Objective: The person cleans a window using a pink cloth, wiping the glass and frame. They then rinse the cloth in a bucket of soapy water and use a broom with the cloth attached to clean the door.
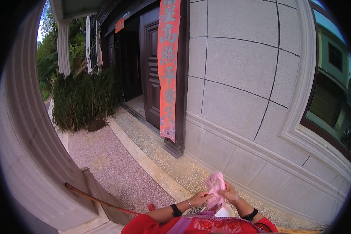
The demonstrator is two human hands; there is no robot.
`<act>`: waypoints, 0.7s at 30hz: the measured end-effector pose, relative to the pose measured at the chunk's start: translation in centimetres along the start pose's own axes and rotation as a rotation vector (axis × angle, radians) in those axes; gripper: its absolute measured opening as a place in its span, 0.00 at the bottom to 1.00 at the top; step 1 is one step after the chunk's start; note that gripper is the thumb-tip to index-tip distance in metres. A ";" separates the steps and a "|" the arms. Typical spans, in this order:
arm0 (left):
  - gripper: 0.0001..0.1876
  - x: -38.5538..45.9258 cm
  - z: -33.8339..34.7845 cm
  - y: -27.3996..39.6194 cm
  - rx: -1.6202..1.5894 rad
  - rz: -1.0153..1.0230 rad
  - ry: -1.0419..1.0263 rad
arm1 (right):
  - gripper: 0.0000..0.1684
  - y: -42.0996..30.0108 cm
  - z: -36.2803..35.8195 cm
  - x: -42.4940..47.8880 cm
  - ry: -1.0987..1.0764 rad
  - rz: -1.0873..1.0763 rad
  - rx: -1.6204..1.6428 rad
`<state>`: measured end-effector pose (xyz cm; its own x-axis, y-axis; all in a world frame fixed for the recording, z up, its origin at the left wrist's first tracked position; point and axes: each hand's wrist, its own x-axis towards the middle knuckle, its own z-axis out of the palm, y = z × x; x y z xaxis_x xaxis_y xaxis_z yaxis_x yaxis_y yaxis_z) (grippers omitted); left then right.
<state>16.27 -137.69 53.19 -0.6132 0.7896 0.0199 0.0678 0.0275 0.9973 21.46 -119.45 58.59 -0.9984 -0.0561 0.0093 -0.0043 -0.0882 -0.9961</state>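
Note:
A crumpled pink piece of thin material (216, 185), a cloth or a plastic bag, is held up in front of my body at the bottom centre. My left hand (200, 198) pinches it from the left side, and my right hand (230, 193) grips it from the right. Its upper end bunches above my fingers and its lower part hangs between my wrists. Just below it shows part of a white rounded object (224, 211), mostly hidden by the pink material and my red clothing.
A fluted column (26, 117) stands at the left, with a thin reddish pole (96, 199) beside it. Cut green plants (84, 99) are heaped near the open dark door (151, 64). A stone-clad wall (237, 67) with a window rises ahead and to the right.

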 end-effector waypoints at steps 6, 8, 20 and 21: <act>0.16 -1.0 -1.7 1.3 0.043 0.054 0.074 | 0.19 -0.1 -0.7 -1.0 0.144 0.232 0.188; 0.16 0.1 -1.2 2.5 -0.162 0.052 0.090 | 0.17 -0.9 -1.2 0.4 0.153 0.197 0.312; 0.11 4.5 -1.1 -1.6 -0.111 0.142 0.413 | 0.20 0.7 -4.5 2.1 0.085 0.039 0.432; 0.12 4.3 -0.6 -0.5 0.064 0.199 0.543 | 0.20 0.5 -4.6 1.9 0.117 0.046 0.449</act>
<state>13.10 -134.64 52.82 -0.8984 0.3563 0.2569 0.2606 -0.0387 0.9647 19.26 -115.06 57.76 -0.9968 0.0402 -0.0695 0.0392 -0.5117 -0.8583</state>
